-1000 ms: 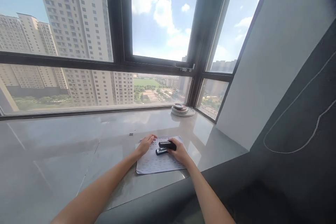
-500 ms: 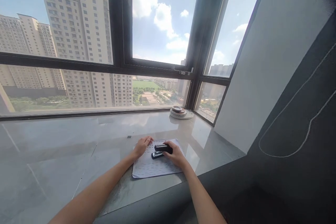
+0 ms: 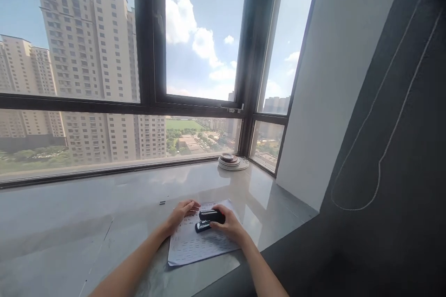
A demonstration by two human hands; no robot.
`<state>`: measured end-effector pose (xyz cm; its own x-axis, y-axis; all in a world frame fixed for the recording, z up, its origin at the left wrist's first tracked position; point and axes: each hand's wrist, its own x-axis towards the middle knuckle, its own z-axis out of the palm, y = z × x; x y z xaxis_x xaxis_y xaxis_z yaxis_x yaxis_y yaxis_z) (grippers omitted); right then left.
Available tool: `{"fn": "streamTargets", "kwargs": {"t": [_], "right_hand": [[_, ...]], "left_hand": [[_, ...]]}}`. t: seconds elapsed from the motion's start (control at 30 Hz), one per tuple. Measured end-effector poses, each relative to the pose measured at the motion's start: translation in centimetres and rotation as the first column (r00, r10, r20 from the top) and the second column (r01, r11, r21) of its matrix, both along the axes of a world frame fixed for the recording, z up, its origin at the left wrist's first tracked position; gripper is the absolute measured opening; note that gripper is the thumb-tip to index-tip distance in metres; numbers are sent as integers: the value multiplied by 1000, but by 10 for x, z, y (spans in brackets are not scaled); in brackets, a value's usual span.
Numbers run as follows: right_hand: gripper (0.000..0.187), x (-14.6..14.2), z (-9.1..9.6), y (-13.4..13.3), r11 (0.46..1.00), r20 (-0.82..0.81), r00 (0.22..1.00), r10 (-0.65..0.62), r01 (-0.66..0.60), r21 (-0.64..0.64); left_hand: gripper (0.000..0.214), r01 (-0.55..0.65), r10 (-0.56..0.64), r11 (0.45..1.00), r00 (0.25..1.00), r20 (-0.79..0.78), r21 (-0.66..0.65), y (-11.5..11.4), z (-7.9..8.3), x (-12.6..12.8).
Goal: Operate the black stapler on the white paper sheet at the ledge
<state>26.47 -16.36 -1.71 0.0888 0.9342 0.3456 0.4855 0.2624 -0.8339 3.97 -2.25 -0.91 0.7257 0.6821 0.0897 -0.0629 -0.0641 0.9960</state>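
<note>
Sill [image 3: 128, 213], pale and glossy, spreads to the left of the paper and beyond it; from where I stand it looks slick enough for a loose sheet to skate. The paper [image 3: 195, 248], marked in rows, seems light and limp, easily creased, best steadied flat near an edge. Past its far right corner sits a round stack [image 3: 230, 164], plates perhaps. At the paper's left edge the left grip [image 3: 179, 216] has loosely bent fingers and nothing visible in it; how hard it presses, I cannot tell. Over the paper's far half, the right grip [image 3: 230, 226] is closed around one end of the stapler [image 3: 209, 215], which I'd judge stiff, smooth, sturdy and modest in weight. Holding it there, clear of the gaping left end, looks sound. Small dark strips [image 3: 162, 203] lie left of the paper, probably fiddly to pinch.
</note>
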Motion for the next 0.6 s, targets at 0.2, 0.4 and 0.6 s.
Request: {"fn": "streamTargets", "kwargs": {"t": [0.2, 0.4, 0.6], "right_hand": [[28, -5, -1, -1, 991, 50, 990, -132, 130, 36], [32, 1, -4, 5, 987, -20, 987, -158, 159, 38], [33, 8, -6, 13, 994, -211, 973, -96, 106, 39]], "left_hand": [[48, 199, -172, 968, 969, 178, -151, 1, 8, -14], [51, 217, -192, 963, 969, 157, -160, 8, 0, -11], [50, 188, -159, 962, 975, 157, -196, 10, -1, -9]]}}
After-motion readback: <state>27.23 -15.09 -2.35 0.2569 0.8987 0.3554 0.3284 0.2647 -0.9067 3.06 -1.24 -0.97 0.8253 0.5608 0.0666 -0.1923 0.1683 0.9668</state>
